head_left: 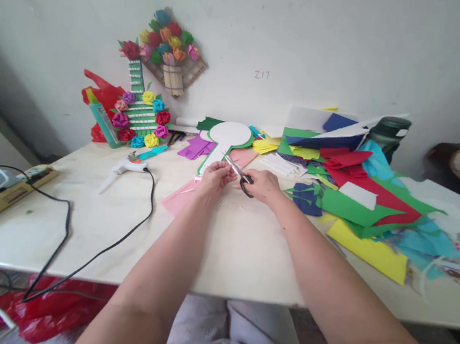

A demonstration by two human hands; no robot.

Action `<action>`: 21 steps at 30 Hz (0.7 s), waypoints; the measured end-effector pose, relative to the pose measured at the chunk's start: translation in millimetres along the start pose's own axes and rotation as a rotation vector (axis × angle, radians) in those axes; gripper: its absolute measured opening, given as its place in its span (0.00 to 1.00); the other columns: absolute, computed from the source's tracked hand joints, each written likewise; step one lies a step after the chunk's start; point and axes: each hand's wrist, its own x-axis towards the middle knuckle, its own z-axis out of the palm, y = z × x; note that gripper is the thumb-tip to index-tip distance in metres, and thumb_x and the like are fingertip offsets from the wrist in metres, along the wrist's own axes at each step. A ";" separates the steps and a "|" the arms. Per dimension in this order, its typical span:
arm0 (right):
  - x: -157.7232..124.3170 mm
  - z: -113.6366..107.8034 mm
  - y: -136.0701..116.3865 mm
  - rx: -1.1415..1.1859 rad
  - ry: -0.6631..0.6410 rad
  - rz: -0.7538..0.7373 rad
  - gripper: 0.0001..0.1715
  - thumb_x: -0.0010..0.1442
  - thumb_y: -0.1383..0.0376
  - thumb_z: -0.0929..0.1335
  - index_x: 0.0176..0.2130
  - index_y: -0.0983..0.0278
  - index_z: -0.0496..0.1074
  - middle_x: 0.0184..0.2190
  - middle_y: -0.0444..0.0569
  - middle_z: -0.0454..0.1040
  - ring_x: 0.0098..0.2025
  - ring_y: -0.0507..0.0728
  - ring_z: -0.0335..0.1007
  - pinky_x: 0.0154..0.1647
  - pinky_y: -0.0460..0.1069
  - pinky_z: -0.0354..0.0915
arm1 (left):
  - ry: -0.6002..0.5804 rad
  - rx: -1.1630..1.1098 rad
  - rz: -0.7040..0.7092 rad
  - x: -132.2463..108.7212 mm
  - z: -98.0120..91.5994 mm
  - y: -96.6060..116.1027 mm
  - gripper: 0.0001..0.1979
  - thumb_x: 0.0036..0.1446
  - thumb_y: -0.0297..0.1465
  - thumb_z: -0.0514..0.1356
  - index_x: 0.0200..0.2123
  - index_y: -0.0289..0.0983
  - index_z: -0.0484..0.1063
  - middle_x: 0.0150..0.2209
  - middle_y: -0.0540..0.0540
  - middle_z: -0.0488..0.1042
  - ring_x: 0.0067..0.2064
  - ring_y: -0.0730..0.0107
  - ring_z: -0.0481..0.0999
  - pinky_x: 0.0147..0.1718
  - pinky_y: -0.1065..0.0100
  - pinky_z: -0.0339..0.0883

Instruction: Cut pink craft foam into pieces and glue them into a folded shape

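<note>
My right hand point(264, 185) is closed round the dark handles of a pair of scissors point(236, 169), whose open blades point left and away from me. My left hand point(215, 177) is pinched on a small pale piece right at the blades; I cannot make out what it is. Both hands hover over the middle of the pale table point(239, 245). A pink sheet point(180, 197) lies just left of my left hand. Beyond the hands lies a white round shape on green backing point(230, 134).
A white glue gun point(126, 167) with a black cord point(130, 234) lies at the left. Paper-flower crafts point(144, 118) lean on the wall behind it. A heap of coloured paper sheets point(362, 201) covers the right side. A dark cup point(388, 133) stands behind it.
</note>
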 end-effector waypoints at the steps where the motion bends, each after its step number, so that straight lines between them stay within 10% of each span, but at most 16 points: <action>1: 0.1 0.3 -0.1 -0.002 0.001 -0.001 0.22 0.47 0.51 0.64 0.41 0.54 0.73 0.29 0.43 0.76 0.31 0.54 0.70 0.27 0.44 0.56 | 0.000 0.000 0.000 0.1 -0.2 0.2 0.09 0.42 0.25 0.62 0.26 0.33 0.63 0.20 0.49 0.70 0.24 0.75 0.72 0.29 0.70 0.68; 21: 2.4 -0.5 -2.6 -0.114 -0.006 -0.020 0.25 0.48 0.51 0.65 0.46 0.53 0.71 0.31 0.46 0.77 0.34 0.56 0.70 0.30 0.45 0.57 | 0.018 0.019 -0.011 2.2 -3.6 -0.9 0.09 0.41 0.27 0.63 0.25 0.33 0.64 0.21 0.49 0.69 0.24 0.75 0.72 0.31 0.68 0.69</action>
